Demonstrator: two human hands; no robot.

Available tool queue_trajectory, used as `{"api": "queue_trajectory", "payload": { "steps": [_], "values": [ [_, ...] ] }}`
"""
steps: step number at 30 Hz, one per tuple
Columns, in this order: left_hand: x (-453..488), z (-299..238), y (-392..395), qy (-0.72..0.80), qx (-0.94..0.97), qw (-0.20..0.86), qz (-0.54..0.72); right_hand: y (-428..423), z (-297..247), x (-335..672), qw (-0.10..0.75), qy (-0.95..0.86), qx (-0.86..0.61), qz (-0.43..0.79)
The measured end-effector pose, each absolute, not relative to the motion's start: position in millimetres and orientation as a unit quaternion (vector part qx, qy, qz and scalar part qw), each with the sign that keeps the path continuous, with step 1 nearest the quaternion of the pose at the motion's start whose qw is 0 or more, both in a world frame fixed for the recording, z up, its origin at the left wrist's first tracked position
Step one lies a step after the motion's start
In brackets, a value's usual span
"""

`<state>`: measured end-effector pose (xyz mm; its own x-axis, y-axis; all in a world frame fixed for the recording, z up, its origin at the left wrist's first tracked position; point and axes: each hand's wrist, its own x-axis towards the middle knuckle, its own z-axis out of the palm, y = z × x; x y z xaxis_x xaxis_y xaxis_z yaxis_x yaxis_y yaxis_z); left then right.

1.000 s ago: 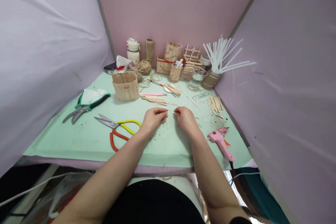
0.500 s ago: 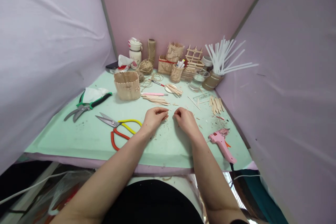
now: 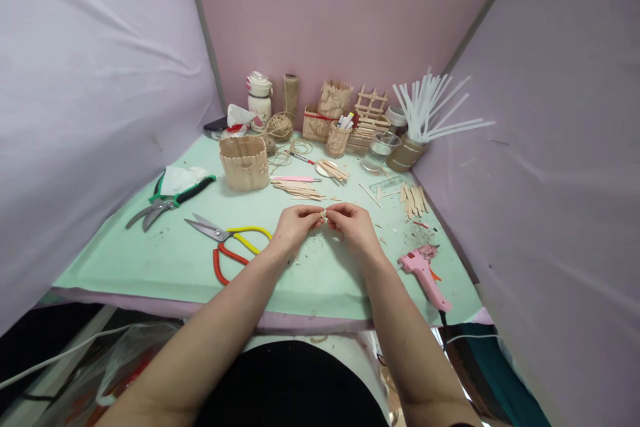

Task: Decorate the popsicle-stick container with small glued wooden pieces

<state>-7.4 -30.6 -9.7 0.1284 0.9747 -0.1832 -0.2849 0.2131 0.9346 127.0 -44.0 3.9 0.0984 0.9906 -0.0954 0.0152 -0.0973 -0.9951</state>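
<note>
Both hands meet over the middle of the green-covered table, fingertips almost touching. Between them is a tiny pale wooden piece (image 3: 324,214), mostly hidden by the fingers. My left hand (image 3: 299,223) pinches it from the left, and my right hand (image 3: 353,221) pinches from the right. Beside my left forearm lie large scissors (image 3: 220,233) with one yellow and one red handle. Just beyond the hands is a bundle of thin wooden sticks (image 3: 299,191), with a pink pen-like tool (image 3: 296,179) behind it. Small wood scraps are scattered around the hands.
A pink glue gun (image 3: 424,273) lies at right, near flat wooden sticks (image 3: 414,200). Green-handled pruning shears (image 3: 165,200) and a wooden-stick basket (image 3: 245,163) are at left. Behind stand a water cup (image 3: 379,152), white glue sticks (image 3: 425,107) in a jar and twine (image 3: 279,127).
My hands were apart; they have come together, the right moving left, and their fingertips now meet at the tiny piece. The camera view has shifted slightly.
</note>
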Motion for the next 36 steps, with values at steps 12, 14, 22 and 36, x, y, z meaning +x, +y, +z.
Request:
{"api": "queue_trajectory", "payload": {
  "steps": [12,14,22,36],
  "values": [
    [-6.9,-2.5,-33.4,0.456,0.372,0.640,0.494,-45.3,5.1,126.2,0.492,-0.456,-0.562,0.483],
    [-6.4,-1.2,-34.0,0.461,0.365,0.639,0.495,-45.5,4.9,126.0,0.492,-0.457,-0.562,0.483],
    [-6.5,0.4,-34.4,0.464,0.369,0.635,0.495,-44.9,1.4,126.1,0.498,-0.456,-0.554,0.488],
    [-7.0,-3.4,-35.2,0.472,0.399,0.615,0.490,-46.6,2.0,124.6,0.491,-0.481,-0.571,0.449]
  ]
}}
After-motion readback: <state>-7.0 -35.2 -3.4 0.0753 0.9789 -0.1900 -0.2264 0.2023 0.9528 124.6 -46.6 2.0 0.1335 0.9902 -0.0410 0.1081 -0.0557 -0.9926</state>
